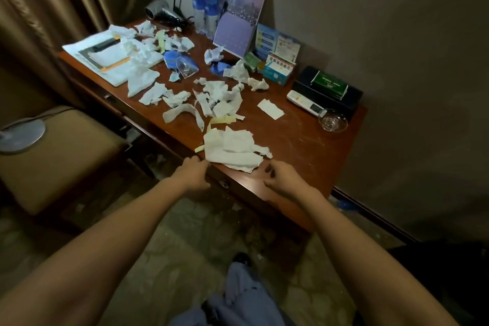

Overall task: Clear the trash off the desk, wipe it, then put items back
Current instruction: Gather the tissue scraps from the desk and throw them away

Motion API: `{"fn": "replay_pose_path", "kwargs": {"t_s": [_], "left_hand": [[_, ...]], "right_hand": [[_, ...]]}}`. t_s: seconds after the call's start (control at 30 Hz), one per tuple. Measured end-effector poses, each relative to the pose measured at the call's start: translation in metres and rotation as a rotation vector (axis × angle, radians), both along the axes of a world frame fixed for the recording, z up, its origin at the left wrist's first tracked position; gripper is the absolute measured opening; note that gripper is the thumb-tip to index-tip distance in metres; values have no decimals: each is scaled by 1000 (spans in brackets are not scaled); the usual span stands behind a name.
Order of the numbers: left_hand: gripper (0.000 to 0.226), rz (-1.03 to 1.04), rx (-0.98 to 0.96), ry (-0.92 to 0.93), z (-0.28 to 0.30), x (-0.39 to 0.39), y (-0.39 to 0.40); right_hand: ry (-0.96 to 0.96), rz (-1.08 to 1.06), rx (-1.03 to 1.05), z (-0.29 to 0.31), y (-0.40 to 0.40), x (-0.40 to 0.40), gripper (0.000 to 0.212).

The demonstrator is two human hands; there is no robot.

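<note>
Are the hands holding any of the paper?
Not clearly. The left hand touches the near edge of the big tissue; the right hand holds nothing.

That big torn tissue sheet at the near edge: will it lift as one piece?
Probably not cleanly. The tissue sheet looks thin and floppy, likely sagging. Its torn strips may separate. It overhangs the desk edge, so a push could drop it.

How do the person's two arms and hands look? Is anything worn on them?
Both forearms are bare up to the frame edge: no sleeves, watch, bracelets or gloves show. The right hand has dark-painted fingernails. No ring is visible on the left hand; its nails are turned away.
</note>
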State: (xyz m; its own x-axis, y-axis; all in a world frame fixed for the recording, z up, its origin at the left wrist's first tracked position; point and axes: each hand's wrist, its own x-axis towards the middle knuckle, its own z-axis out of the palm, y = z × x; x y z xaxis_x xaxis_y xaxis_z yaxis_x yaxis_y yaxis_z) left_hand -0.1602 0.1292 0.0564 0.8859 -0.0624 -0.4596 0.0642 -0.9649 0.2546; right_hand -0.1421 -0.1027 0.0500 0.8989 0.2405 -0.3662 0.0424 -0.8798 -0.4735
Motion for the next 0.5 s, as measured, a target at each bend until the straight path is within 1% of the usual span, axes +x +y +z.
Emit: {"fn": "replay_pose_path", "kwargs": {"t_s": [0.13,0.27,0.37,0.5], "left_hand": [[53,-53,-9,17,-20,37,1],[59,-67,15,25,-26,100,10],[57,-93,43,25,-23,152,12],[52,-118,42,1,-21,213,1]], "right_hand": [[49,-77,11,-20,6,42,32],[72,-116,79,-46,18,85,51],[121,-166,130,-57,27,112,57],[79,-219,123,-58,27,151,54]]}}
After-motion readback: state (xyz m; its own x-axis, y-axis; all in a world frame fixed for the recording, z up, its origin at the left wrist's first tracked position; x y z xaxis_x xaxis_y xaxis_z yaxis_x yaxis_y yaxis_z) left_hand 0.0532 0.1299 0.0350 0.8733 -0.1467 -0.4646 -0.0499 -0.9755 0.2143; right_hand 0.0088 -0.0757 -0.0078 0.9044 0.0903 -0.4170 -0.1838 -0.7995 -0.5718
